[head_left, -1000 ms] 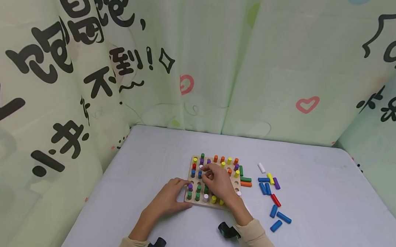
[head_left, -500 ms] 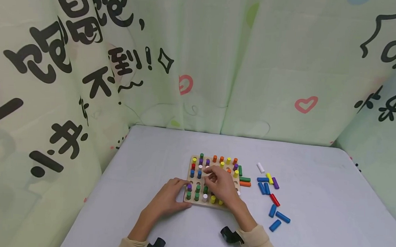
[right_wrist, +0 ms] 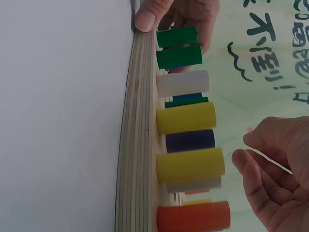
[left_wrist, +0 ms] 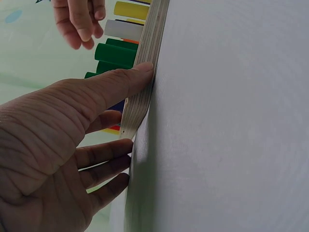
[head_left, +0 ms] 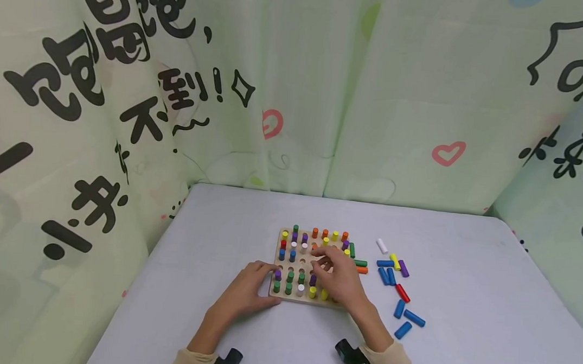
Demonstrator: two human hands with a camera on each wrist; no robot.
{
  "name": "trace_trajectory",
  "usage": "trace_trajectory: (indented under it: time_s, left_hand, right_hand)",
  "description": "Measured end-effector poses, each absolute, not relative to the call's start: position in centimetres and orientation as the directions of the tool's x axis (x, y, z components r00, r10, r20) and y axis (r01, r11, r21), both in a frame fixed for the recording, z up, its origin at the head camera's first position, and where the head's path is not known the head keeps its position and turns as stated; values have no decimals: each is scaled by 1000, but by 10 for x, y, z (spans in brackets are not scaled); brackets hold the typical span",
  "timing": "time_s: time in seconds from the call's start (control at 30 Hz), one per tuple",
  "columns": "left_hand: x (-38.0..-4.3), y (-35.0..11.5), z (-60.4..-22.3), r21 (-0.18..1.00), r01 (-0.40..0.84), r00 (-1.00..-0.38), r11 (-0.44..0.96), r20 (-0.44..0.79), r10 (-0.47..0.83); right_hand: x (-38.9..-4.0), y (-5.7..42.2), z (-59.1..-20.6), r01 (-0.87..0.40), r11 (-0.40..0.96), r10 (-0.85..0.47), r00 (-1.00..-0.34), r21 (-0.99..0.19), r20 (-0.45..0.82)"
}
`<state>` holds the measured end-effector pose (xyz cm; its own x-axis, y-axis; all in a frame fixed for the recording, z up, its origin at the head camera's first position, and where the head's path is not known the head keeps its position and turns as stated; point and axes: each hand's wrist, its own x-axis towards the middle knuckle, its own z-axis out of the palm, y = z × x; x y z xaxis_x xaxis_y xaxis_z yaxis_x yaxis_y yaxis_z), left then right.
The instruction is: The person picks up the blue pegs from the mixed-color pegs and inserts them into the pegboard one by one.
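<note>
A wooden pegboard (head_left: 296,264) carries upright coloured pegs, among them green, yellow, white, blue, purple and orange ones; some holes are bare. My left hand (head_left: 248,291) holds its near left corner, the thumb against the front edge and a finger round the left side, as the left wrist view shows. Over the board's right half hovers my right hand (head_left: 338,276), covering part of the pegs. In the right wrist view its loosely curled fingers (right_wrist: 263,195) have a gap to the thumb, with nothing seen between them. Yellow pegs (right_wrist: 190,164) stand in the front row there.
Green (head_left: 360,263) and orange (head_left: 362,270) pegs lie by the board's right edge. Farther right on the white table (head_left: 482,299) are scattered blue (head_left: 403,330), red (head_left: 402,293), purple (head_left: 403,268), yellow (head_left: 395,261) and white (head_left: 382,246) pegs. A printed curtain (head_left: 397,100) surrounds the table.
My right hand has moved right across the board, uncovering a white peg beside another one and some holes. The left hand stays at the corner.
</note>
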<state>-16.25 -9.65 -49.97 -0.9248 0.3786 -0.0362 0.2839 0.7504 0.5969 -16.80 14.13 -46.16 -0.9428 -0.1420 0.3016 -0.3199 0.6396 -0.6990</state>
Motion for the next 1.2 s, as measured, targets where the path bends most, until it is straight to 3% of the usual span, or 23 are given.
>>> trace_trajectory:
  time_s: [0.23, 1.2]
  left_hand:
    - [-162, -96, -499, 593, 285, -925, 753, -36, 379]
    - [-161, -95, -500, 591, 282, -929, 755, -30, 370]
  right_hand:
    - [-164, 155, -463, -334, 653, -119, -932, -680, 343]
    - [-159, 209, -461, -224, 709, -3, -949, -669, 314]
